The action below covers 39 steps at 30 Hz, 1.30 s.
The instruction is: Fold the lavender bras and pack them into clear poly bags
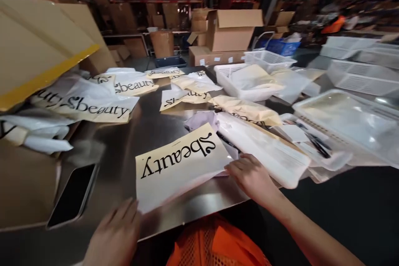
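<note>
1. Holding printed packet by its right edge in right hand, fingers curled in, closed on the edge.
2. Placing left hand at packet's near left corner, fingertips at the edge; blurred, thumb hidden, so can't tell if gripping or only touching.
3. Locate packet over near part of metal table, between both hands; can't tell if fully flat on the surface.
4. Read black "beauty" lettering across its cream band, upside down from this view.
5. Note phone, dark screen up, left of packet, near left hand.
6. Log similar packets, left pile and middle pile, farther back on table.
7. Mark lilac packaging just behind packet, partly covered.
8. Tag long white package just beyond right hand, then black pens farther right, beside large white tray.
9. Add white basket behind, packets inside; open cardboard box beyond.
10. Include orange vest at bottom edge.
</note>
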Motion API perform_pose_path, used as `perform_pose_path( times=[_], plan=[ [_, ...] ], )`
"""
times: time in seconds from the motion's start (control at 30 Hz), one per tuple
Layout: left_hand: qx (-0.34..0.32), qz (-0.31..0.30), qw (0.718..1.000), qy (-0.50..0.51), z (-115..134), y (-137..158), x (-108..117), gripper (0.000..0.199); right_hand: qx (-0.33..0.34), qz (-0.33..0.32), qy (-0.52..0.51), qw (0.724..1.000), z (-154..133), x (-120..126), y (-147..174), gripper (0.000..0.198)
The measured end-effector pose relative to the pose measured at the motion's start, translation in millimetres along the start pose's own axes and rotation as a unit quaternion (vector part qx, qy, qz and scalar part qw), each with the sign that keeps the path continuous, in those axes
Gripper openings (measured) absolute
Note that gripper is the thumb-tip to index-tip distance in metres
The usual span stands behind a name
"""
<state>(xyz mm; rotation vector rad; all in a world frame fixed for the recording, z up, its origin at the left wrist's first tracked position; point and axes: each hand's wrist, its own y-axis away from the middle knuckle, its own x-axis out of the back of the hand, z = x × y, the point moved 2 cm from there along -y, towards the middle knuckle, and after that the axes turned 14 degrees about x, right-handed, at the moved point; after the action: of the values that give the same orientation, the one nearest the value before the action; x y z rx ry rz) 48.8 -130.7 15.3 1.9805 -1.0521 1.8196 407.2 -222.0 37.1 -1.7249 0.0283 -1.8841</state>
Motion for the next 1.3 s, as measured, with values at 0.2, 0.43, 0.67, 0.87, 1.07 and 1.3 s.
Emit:
perform_pose_path(
  times=[0.2, 0.43, 0.67, 0.87, 1.07, 1.3],
  plan=[
    [0.015, 0.239, 0.971, 0.018, 16.8, -71.7, 61.7, 0.024, 0.03, -0.019, -0.208, 0.977, -53.7, -14.2, -58.3, 0.022],
    [0.213, 0.325, 0.903, 0.185, 31.2, -131.7, 125.6, 0.054, -0.343, 0.318, -0.683, 0.561, -94.0, -43.0, -134.9, 0.038],
    [0.092, -0.119, 0.949, 0.277, 67.7, -94.5, 36.4, 0.055, -0.405, 0.234, -0.764, 0.444, -93.8, -66.9, -108.4, 0.03],
    [0.148, -0.13, 0.937, 0.289, 82.5, -78.1, -3.8, 0.051, -0.415, 0.232, -0.737, 0.481, -98.9, -83.8, -92.7, 0.032],
    [0.117, -0.058, 0.981, 0.141, 90.9, -77.9, -6.7, 0.027, -0.455, 0.233, -0.719, 0.471, -98.0, -85.5, -93.4, 0.036],
    [0.102, 0.05, 0.993, 0.034, 54.0, -47.8, 20.5, 0.024, -0.503, 0.289, -0.705, 0.408, -55.5, -83.5, -99.0, 0.041]
  ],
)
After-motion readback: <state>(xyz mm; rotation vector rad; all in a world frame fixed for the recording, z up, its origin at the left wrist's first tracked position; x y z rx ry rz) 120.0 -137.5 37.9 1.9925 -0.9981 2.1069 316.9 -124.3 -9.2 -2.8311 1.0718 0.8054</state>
